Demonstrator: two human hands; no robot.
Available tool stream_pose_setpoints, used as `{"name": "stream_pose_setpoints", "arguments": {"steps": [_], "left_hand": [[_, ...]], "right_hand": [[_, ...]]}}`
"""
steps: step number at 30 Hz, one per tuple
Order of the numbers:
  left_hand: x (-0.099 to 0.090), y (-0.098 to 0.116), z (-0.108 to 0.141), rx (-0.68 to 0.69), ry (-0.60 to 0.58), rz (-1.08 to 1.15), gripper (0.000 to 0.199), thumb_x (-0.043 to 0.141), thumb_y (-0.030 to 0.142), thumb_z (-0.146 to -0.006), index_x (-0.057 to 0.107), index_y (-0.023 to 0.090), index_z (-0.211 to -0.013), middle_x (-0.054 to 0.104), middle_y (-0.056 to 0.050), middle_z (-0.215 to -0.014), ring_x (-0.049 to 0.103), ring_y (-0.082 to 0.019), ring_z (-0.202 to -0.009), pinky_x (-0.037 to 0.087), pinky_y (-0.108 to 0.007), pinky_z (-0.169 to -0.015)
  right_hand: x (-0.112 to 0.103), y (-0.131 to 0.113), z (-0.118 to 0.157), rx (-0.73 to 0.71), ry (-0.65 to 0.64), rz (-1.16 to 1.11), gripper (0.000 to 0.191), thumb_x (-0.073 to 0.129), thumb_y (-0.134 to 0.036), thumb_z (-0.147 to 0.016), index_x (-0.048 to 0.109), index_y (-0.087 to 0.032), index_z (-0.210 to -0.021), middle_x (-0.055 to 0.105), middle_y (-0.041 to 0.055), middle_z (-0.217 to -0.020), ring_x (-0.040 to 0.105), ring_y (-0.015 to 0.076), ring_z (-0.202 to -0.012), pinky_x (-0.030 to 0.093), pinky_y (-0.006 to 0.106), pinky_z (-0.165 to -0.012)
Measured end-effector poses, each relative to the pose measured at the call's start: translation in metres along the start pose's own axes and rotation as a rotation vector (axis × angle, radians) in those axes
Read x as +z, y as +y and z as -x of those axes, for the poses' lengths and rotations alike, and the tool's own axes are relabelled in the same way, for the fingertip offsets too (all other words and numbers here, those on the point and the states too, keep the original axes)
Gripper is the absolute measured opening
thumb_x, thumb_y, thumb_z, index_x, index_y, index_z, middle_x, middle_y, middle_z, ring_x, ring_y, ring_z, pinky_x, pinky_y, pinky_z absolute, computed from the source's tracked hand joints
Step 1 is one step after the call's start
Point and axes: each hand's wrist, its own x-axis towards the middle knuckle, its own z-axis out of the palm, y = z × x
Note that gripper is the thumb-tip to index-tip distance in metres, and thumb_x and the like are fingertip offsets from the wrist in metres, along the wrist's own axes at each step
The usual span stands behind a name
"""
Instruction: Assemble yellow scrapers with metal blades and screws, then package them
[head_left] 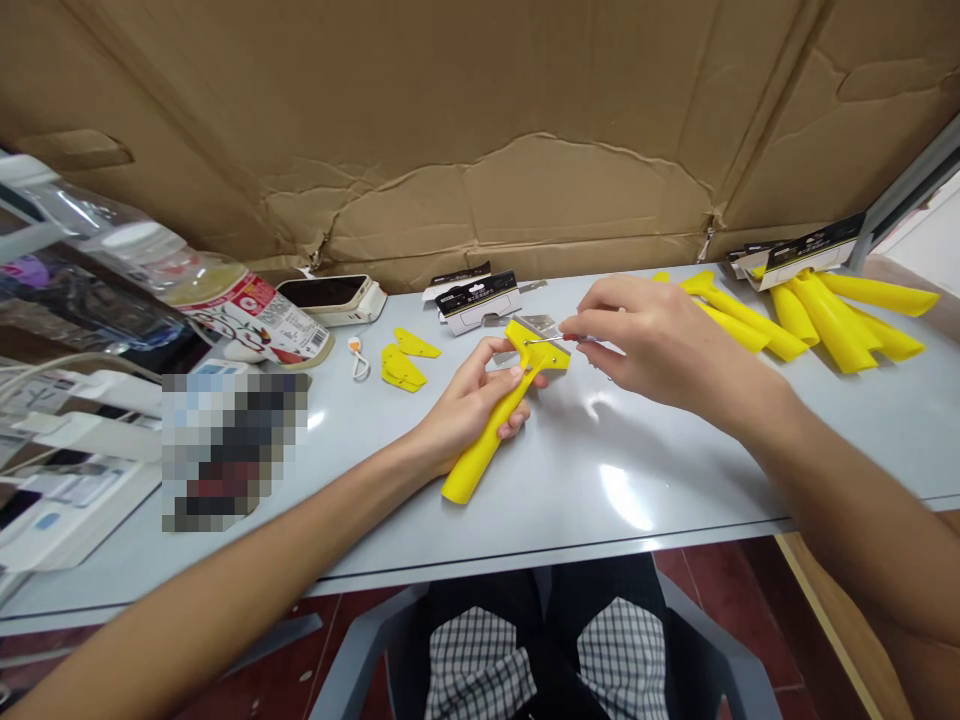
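Observation:
My left hand (480,400) is wrapped round the neck of a yellow scraper (484,455), its handle slanting down toward the table's front edge. A metal blade shows at the wide head. My right hand (637,340) pinches a small screwdriver (570,337) with a red handle. Its thin shaft reaches left across the scraper's head, the tip close to a screw hole; whether it touches I cannot tell. Left of my left hand lie loose yellow plates (403,368). Behind the scraper are black-and-white header cards (478,302) with clear packaging.
More yellow scraper handles (836,320) are heaped at the right under packaging cards (814,250). A phone on a white box (330,298), a drink bottle (247,310) and a small white cable (358,358) stand or lie at the left. Cardboard (480,130) walls the back.

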Motion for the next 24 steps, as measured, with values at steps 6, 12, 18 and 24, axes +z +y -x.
{"name": "stream_pose_setpoints", "arguments": {"steps": [6, 12, 18, 24], "left_hand": [[-0.003, 0.000, -0.002, -0.013, -0.016, 0.053, 0.028, 0.067, 0.028, -0.101, 0.044, 0.027, -0.117, 0.074, -0.006, -0.105, 0.054, -0.006, -0.048, 0.039, -0.018, -0.044], [-0.007, 0.002, -0.007, -0.034, -0.029, 0.168, 0.025, 0.064, 0.024, -0.102, 0.043, 0.026, -0.115, 0.073, -0.007, -0.101, 0.051, -0.005, -0.046, 0.036, -0.016, -0.043], [-0.007, 0.001, -0.007, -0.048, -0.028, 0.174, 0.026, 0.066, 0.024, -0.101, 0.044, 0.026, -0.114, 0.074, -0.008, -0.104, 0.053, -0.006, -0.047, 0.037, -0.015, -0.043], [-0.008, 0.000, -0.008, -0.030, -0.028, 0.168, 0.028, 0.068, 0.024, -0.099, 0.045, 0.027, -0.115, 0.073, -0.006, -0.099, 0.053, -0.006, -0.048, 0.037, -0.015, -0.044]], "right_hand": [[0.013, 0.006, -0.003, -0.125, 0.215, -0.219, 0.015, 0.061, -0.008, -0.095, 0.069, -0.020, -0.094, 0.071, 0.0048, -0.094, 0.063, 0.0170, -0.078, 0.046, 0.031, -0.069], [0.022, 0.003, -0.007, -0.142, 0.288, -0.332, 0.016, 0.060, -0.009, -0.088, 0.059, -0.022, -0.099, 0.063, 0.0067, -0.101, 0.060, 0.0182, -0.082, 0.049, 0.032, -0.066], [0.020, 0.006, -0.009, -0.035, 0.365, -0.334, 0.004, 0.063, -0.019, -0.098, 0.063, -0.023, -0.096, 0.071, 0.0045, -0.093, 0.065, 0.0191, -0.079, 0.053, 0.034, -0.068], [0.022, 0.013, -0.005, -0.134, 0.271, -0.171, 0.017, 0.057, -0.014, -0.098, 0.065, -0.019, -0.112, 0.074, 0.0096, -0.106, 0.066, 0.0202, -0.081, 0.051, 0.035, -0.070]]}}
